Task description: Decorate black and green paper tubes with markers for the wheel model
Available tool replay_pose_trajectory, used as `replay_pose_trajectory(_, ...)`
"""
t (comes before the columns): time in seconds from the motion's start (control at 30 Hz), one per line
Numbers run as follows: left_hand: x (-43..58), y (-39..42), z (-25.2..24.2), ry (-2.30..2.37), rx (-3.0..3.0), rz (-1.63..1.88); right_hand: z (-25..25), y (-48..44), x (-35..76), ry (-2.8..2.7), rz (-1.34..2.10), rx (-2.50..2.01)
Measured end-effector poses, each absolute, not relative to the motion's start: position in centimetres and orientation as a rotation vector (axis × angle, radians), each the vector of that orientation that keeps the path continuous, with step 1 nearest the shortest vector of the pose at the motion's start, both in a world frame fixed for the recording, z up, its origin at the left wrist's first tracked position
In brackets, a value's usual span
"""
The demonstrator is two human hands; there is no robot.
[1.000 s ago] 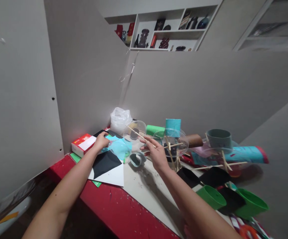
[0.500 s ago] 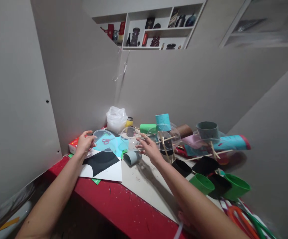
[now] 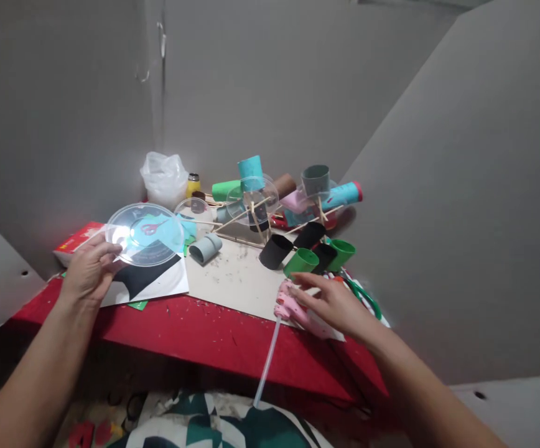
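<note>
My left hand [image 3: 89,271] grips the near-left rim of a clear round plastic lid [image 3: 145,234], held tilted above the black and white paper sheets [image 3: 151,284] at the table's left. My right hand [image 3: 338,305] reaches down to a pink glue gun [image 3: 298,311] lying at the red table edge, fingers stretched over its rear part and touching it. A translucent glue stick [image 3: 266,364] sticks out of the gun toward me, past the edge.
A stick-and-paper-roll structure [image 3: 260,199] with clear lids stands at the back. Black and green paper cups [image 3: 300,260] lie in front of it, a grey roll [image 3: 206,247] to the left. A white plastic bag [image 3: 163,177], yellow jar and red box [image 3: 76,239] sit back left. Grey panels wall in the red-edged table [image 3: 214,333].
My view dropped downward. My left hand lifted the clear lid off the papers. My right hand drew back from the stick structure to the pink glue gun at the front edge.
</note>
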State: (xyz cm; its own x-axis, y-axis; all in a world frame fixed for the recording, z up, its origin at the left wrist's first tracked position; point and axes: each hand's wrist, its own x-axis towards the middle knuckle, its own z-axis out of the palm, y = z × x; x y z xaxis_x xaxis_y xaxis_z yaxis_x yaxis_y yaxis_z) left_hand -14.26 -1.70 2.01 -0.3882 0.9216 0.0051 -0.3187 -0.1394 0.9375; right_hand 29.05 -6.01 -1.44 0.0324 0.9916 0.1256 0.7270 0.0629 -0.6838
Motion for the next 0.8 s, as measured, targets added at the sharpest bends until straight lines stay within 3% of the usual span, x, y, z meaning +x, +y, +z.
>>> replay_pose_trajectory(0.43, -6.7, -3.9, 1.1, 0.822, 0.938, 1.285, -7.1, -10.9, 30.2, -1.835, 0.38, -1.823)
replay_pose_trajectory(0.57, -5.7, -4.1, 0.7, 0.822, 0.947, 1.213, -5.4, -11.8, 31.3, -1.714, 0.545, -1.755)
replay_pose_trajectory(0.67, -5.0, -4.1, 0.6, 0.822, 0.986, 1.192, -2.6, -12.9, 32.2, -1.293, 0.794, -1.547)
replay_pose_trajectory(0.8, -3.7, -4.0, 0.5, 0.786, 1.06, 1.158, 0.8, -13.8, 31.3, -0.908, 0.849, -1.181)
